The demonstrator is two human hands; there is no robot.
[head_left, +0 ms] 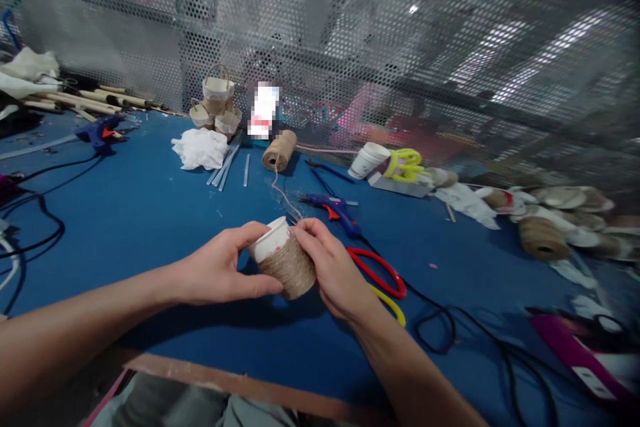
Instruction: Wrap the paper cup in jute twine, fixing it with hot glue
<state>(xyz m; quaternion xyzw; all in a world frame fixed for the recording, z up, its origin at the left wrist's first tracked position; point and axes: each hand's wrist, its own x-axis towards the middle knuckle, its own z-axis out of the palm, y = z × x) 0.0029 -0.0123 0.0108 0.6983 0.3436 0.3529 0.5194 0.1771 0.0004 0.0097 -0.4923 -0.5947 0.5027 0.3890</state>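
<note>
A white paper cup (pixel 289 269), its lower part wrapped in rows of brown twine, is held tilted above the table. My left hand (pixel 220 265) grips it from the left, with thumb and fingers closed around its side. My right hand (pixel 333 268) is closed at the cup's right side, its fingertips pinching the twine (pixel 286 199) near the upper edge of the wrapping. That strand runs back to a twine spool (pixel 281 149) lying on its side. Just beyond my right hand is a blue glue gun (pixel 336 211). Scissors with red (pixel 383 275) and yellow handles lie partly hidden beneath that hand.
Pliers (pixel 327 173), clear glue sticks (pixel 225 167) and crumpled white cloth (pixel 201 149) lie on the blue table (pixel 150 227). Small twine baskets (pixel 218 97) stand before the perforated metal screen (pixel 320 33). White cups (pixel 370 160) are right; another glue gun (pixel 100 133) is left. Black cables cross the right side.
</note>
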